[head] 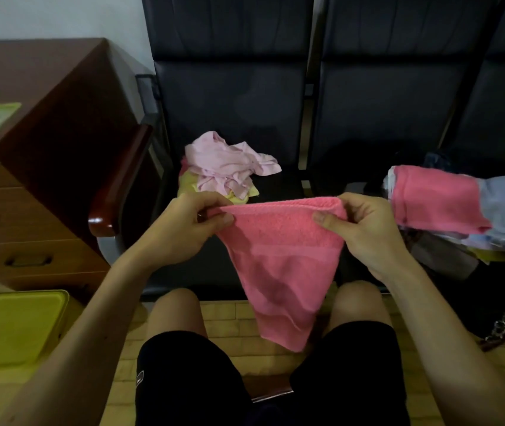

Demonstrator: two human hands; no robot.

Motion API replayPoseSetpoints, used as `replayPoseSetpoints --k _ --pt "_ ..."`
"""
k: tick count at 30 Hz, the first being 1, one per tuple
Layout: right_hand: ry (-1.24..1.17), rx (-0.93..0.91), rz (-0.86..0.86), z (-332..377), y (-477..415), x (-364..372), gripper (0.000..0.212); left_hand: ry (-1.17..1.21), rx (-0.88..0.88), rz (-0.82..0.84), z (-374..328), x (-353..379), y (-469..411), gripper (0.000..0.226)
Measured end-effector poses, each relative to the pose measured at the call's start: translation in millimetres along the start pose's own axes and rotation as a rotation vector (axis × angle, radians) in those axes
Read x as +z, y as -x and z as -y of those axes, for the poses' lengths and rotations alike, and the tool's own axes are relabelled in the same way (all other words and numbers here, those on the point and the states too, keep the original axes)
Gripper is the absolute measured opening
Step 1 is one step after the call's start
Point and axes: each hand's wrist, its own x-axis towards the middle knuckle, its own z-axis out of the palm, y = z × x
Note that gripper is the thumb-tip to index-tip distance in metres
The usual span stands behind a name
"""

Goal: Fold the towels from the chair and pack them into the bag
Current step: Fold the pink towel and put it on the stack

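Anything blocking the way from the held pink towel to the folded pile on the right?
Nothing visible. Left hand and right hand pinch the pink towel; only chair seat lies between it and the folded pile.

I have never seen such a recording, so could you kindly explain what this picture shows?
There is no machine: the one picture comes from a camera worn on a person's head, looking forward and down. The left hand and right hand each pinch the top edge of a pink towel, which hangs between them. Behind, on the dark chair seat, lies a crumpled pale pink cloth over a yellow cloth. At the right sits a stack of folded towels.
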Motion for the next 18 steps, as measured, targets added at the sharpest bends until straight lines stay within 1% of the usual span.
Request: replayPoseSetpoints --k 3,4,6,8,10,12,16,18 --pt "-0.028 0.024 -0.018 -0.4 5.5 -0.4 0.025 0.043 0.012 0.000 -1.0 5.3 4.6 0.009" --pt "-0.040 0.034 -0.020 -0.4 7.0 0.1 0.027 0.082 0.018 -0.002 -1.4 7.5 6.5 0.010" --pt "-0.071 0.055 -0.025 -1.7 10.9 0.7 0.017 0.191 0.042 -0.015 -3.4 12.8 10.9 0.011" --pt "-0.103 0.084 -0.029 -5.3 15.5 1.2 0.008 0.293 0.050 -0.054 -5.1 19.7 15.3 0.017" --pt "-0.161 0.144 -0.043 -11.9 18.1 0.1 0.009 0.342 0.068 -0.086 -10.1 27.4 16.7 0.024" --pt "-0.224 0.225 -0.046 -20.7 21.4 -1.1 0.011 0.336 0.089 -0.091 -16.9 36.8 13.5 0.027" --pt "-0.328 0.340 -0.072 -32.7 29.8 0.0 0.016 0.335 0.117 -0.113 -38.5 53.2 7.2 0.015" --pt "-0.384 0.374 -0.088 -35.2 35.4 1.5 0.021 0.346 0.117 -0.135 -46.3 59.7 4.7 0.015"
